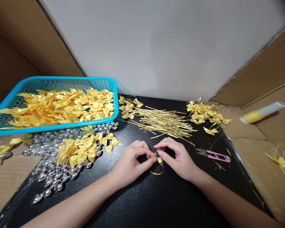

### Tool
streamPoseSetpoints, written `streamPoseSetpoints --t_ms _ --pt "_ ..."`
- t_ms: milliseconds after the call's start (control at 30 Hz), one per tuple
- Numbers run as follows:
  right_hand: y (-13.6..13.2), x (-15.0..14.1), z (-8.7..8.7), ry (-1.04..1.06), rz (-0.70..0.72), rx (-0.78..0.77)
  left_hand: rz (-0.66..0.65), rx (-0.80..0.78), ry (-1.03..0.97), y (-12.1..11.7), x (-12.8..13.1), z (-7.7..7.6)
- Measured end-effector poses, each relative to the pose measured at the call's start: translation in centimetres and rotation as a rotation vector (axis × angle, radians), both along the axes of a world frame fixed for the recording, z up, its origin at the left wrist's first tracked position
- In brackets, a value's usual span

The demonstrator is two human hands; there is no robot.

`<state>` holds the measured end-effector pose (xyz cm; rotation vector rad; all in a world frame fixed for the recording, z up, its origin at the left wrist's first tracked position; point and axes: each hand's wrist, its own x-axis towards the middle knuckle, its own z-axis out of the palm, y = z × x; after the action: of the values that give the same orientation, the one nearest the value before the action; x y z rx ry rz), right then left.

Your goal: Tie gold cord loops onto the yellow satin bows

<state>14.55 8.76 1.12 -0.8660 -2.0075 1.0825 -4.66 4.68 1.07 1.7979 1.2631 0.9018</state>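
Head view, left hand: I see my left hand (133, 160) reaching in from the lower left, wrist low, thumb and index finger pinched on one side of the small piece.
Right hand: my right hand (179, 156) comes from the lower right, fingers curved inward, its thumb tip at the same piece; whether its fingers close on it I cannot tell.
Turquoise basket: on my left, the perforated plastic basket (61, 126) holds a heap of yellow satin bows (68, 107).
Bow piece: the small yellow bow with a thin gold loop (160, 160) lies between my fingertips, the loop hanging toward me, just above the black tabletop (137, 205).
Silver beads: a spread of shiny silver beads (59, 174) sits in front of the basket, with a loose pile of yellow bows (83, 148) on top.
Gold stems: the bundle of thin gold stems (166, 122) lies beyond my hands, between two clusters of bows.
Pink snips: the pink-handled thread snips (218, 156) rest to the right of my right hand, blades pointing toward it.
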Motion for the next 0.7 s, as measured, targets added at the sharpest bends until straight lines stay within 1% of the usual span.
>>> streamPoseSetpoints --t_ms 67,133,267,433,567,700 --pt "-0.04 -0.06 -0.19 0.004 0.039 0.079 0.004 0.005 -0.003 -0.02 -0.03 -0.14" --pt "-0.09 -0.1 -0.37 0.006 0.047 0.151 0.007 0.004 -0.004 -0.03 -0.04 -0.24" --pt "-0.21 -0.14 -0.45 -0.001 -0.015 0.255 0.013 0.005 0.0 0.01 -0.01 -0.21" --pt "-0.55 -0.24 -0.13 -0.052 -0.05 0.384 0.015 0.008 0.008 0.11 0.07 -0.08" --pt "-0.77 -0.23 -0.07 -0.092 -0.056 0.453 0.017 0.003 0.016 0.05 0.11 -0.15" --pt "-0.84 -0.16 -0.09 -0.142 -0.047 0.469 0.01 0.003 0.027 0.0 0.11 -0.22"
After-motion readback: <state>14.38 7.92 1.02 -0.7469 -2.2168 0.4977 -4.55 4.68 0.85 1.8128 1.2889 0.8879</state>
